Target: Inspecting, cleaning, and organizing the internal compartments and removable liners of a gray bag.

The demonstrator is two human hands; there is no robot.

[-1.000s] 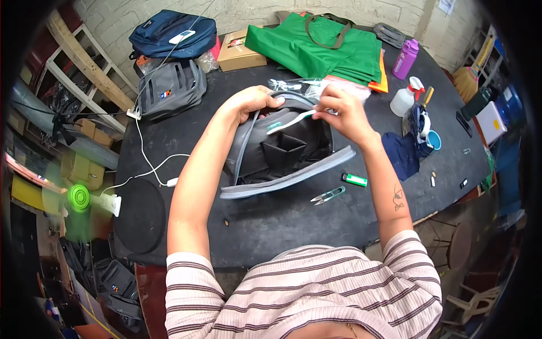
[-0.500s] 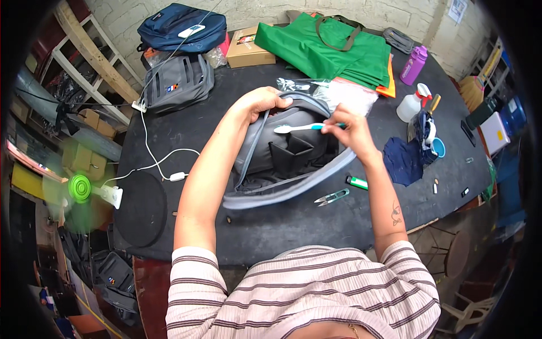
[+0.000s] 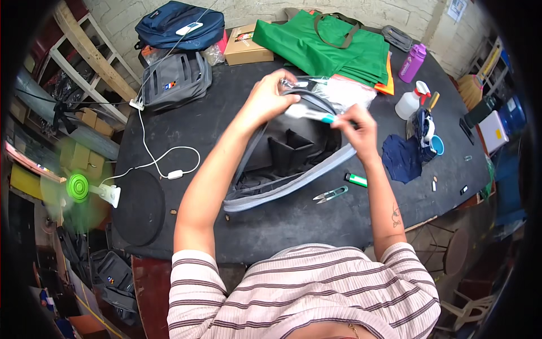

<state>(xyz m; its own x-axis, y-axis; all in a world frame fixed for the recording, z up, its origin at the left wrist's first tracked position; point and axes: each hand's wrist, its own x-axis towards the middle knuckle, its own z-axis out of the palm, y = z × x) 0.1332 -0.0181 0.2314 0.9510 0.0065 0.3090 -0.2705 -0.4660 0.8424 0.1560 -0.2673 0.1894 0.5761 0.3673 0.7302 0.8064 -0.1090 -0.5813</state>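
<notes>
Your fingers are busy at the far rim of an open grey backpack (image 3: 288, 164), which lies flat on the black table (image 3: 186, 130) straight ahead of you, its mouth gaping upward and its long axis running from near-left to far-right. Your left hand (image 3: 270, 96) curls over the bag's far upper edge, fingers pressed together in a grip on the fabric. Your right hand (image 3: 355, 127) sits just to the right of it, thumb and fingertips pinching the teal end of a slim white brush-like tool (image 3: 309, 114) (its exact kind is too small to tell). The tool lies roughly level, pointing left from your right hand toward your left, so its free end rests at the bag's rim just below your left fingers. Your right hand alone holds it; your left is the nearer one to its tip. On the table near your right forearm lie small thread snips (image 3: 330, 195) and a green lighter (image 3: 356, 179), both apart from the bag.
</notes>
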